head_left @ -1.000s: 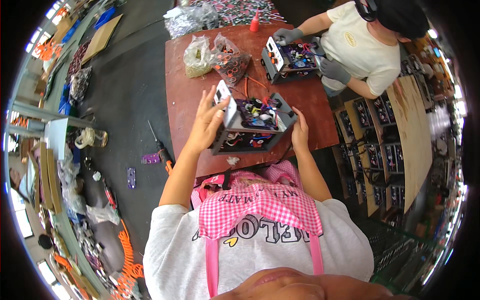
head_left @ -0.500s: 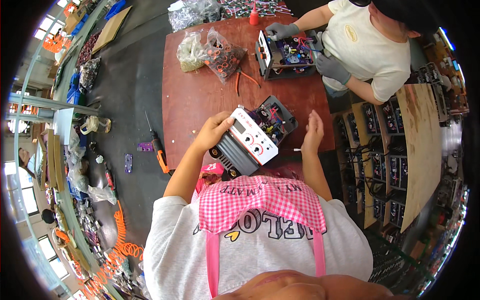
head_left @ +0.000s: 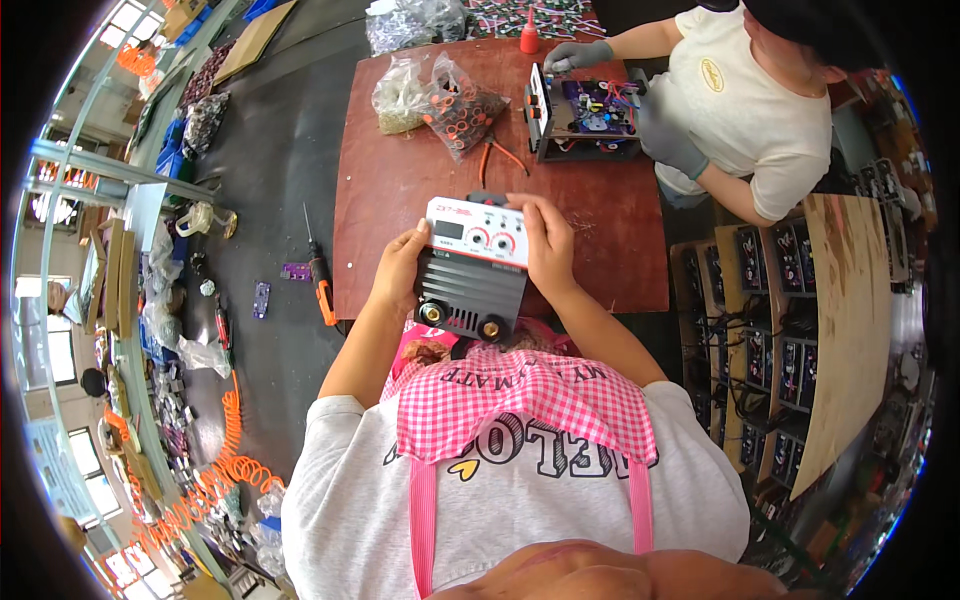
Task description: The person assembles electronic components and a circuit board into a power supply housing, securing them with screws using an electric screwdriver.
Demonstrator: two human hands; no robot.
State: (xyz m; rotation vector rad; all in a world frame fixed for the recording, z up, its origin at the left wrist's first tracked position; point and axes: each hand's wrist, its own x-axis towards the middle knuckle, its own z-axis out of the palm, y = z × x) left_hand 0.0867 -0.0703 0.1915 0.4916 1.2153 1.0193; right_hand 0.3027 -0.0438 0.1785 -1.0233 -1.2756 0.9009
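Note:
Tilted up at the near edge of the red table, a small welding machine [head_left: 470, 285] shows its white front panel with a display and red-ringed knobs. Below the panel are dark vents and two brass-centred sockets. My left hand [head_left: 402, 262] grips its left side, thumb by the panel's edge. On the opposite side my right hand [head_left: 548, 245] is closed around the upper right corner, its fingers partly behind the panel. The machine's open inside is mostly hidden now. Orange-handled pliers [head_left: 490, 160] lie beyond it.
Across the red table [head_left: 390, 180], a co-worker in grey gloves handles a second opened welding machine [head_left: 590, 115]. Bags of orange rings [head_left: 462, 110] and small parts, plus a red bottle [head_left: 529, 35], sit at the far side. An orange-black electric screwdriver [head_left: 322, 285] lies left; a wooden rack [head_left: 770, 330] stands right.
The welding machine has turned, its front panel now facing up toward me and its inside mostly hidden. My right hand, open and apart before, has moved left and taken hold of it.

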